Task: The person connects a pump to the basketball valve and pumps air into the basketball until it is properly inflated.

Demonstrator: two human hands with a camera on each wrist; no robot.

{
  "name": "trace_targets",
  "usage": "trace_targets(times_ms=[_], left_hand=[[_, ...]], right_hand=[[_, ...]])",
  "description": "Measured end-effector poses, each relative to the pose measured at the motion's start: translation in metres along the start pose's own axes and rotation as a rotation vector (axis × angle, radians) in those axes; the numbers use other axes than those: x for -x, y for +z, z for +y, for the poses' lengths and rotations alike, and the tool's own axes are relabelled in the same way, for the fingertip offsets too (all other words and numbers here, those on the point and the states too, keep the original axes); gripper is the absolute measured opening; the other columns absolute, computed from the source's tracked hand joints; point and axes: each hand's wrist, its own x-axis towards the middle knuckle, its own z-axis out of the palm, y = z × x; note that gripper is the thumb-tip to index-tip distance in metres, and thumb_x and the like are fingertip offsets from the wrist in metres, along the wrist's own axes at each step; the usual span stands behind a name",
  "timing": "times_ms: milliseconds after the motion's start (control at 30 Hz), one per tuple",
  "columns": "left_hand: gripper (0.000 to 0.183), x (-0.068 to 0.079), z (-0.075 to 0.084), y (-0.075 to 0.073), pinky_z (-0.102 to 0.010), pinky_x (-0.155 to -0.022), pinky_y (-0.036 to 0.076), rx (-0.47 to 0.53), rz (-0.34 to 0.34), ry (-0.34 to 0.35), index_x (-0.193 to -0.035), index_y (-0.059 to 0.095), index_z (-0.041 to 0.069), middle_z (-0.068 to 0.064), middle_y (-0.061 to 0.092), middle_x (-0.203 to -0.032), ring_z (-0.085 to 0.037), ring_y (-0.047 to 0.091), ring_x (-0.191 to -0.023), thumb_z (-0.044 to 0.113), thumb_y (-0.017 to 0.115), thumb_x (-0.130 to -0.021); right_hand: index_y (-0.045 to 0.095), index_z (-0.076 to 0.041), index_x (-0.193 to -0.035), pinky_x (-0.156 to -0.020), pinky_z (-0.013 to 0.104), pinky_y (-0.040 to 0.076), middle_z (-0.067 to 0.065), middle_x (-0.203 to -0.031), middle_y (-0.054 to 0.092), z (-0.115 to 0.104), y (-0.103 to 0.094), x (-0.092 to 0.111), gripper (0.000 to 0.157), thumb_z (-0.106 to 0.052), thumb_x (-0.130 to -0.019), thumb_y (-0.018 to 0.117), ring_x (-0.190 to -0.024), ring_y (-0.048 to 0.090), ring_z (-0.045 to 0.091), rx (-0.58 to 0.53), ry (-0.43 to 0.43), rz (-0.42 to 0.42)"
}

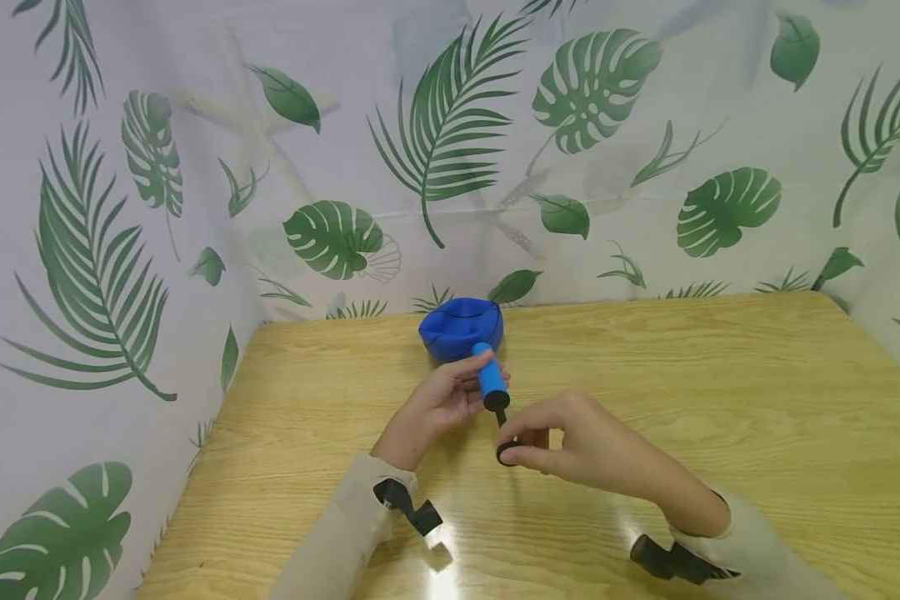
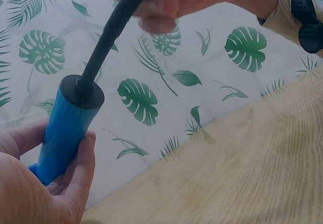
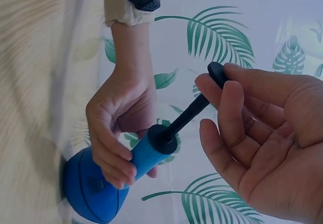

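Observation:
My left hand (image 1: 450, 398) grips the blue barrel of a hand air pump (image 1: 492, 372), its thumb and fingers wrapped around it. The pump's black rod (image 2: 108, 37) is drawn out of the barrel. At the rod's end, my right hand (image 1: 566, 440) pinches the round black handle (image 3: 217, 74) between thumb and fingers. A blue ball (image 1: 461, 327), dented and partly deflated with dark seam lines, sits just beyond the pump's far end. In the right wrist view the ball (image 3: 93, 186) lies right behind the left hand, which hides where pump and ball meet.
The wooden table (image 1: 682, 367) stretches out on both sides of the hands. A white cloth (image 1: 480, 150) printed with green leaves hangs along its back and left edges. Black wrist-camera mounts (image 1: 412, 507) stick out from both sleeves.

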Motion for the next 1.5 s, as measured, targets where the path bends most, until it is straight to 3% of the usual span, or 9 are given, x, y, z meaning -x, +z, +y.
trace_targets(times_ms=[300,800,1067,1500], left_hand=[[0.045,0.001,0.002,0.0,-0.029,-0.077,0.064,0.031,0.019,0.017,-0.141,0.041,-0.007,-0.011,0.07,-0.101,-0.02,0.075,-0.087,0.017,0.055,-0.106],[0.049,0.0,0.0,0.001,-0.029,-0.079,0.063,0.018,0.007,-0.01,-0.146,0.039,-0.007,-0.011,0.07,-0.103,-0.019,0.075,-0.088,0.018,0.054,-0.106],[0.049,0.003,-0.001,0.004,-0.03,-0.077,0.064,0.014,0.016,0.004,-0.145,0.039,-0.007,-0.017,0.059,-0.123,-0.02,0.075,-0.089,0.019,0.056,-0.106],[0.052,0.002,0.003,0.001,-0.03,-0.079,0.063,0.003,0.031,0.085,-0.149,0.036,-0.006,-0.014,0.071,-0.108,-0.021,0.073,-0.096,0.017,0.055,-0.106]], right_hand=[[0.077,-0.014,-0.098,-0.055,0.017,0.051,-0.007,-0.086,0.075,-0.022,0.0,0.009,0.005,-0.013,-0.094,0.074,-0.066,0.053,-0.008,0.005,-0.174,-0.007],[0.077,-0.015,-0.097,-0.055,0.016,0.05,-0.008,-0.085,0.075,-0.024,-0.001,0.011,0.005,-0.013,-0.092,0.077,-0.066,0.053,-0.008,0.047,-0.181,0.027],[0.078,-0.015,-0.093,-0.058,0.019,0.052,-0.01,-0.078,0.074,-0.02,-0.004,0.009,0.004,-0.014,-0.089,0.079,-0.067,0.058,-0.006,0.091,-0.1,0.105],[0.076,-0.017,-0.09,-0.063,0.02,0.053,-0.012,-0.078,0.073,0.019,-0.008,-0.005,0.01,-0.018,-0.084,0.084,-0.069,0.061,-0.003,0.166,0.096,0.116]])
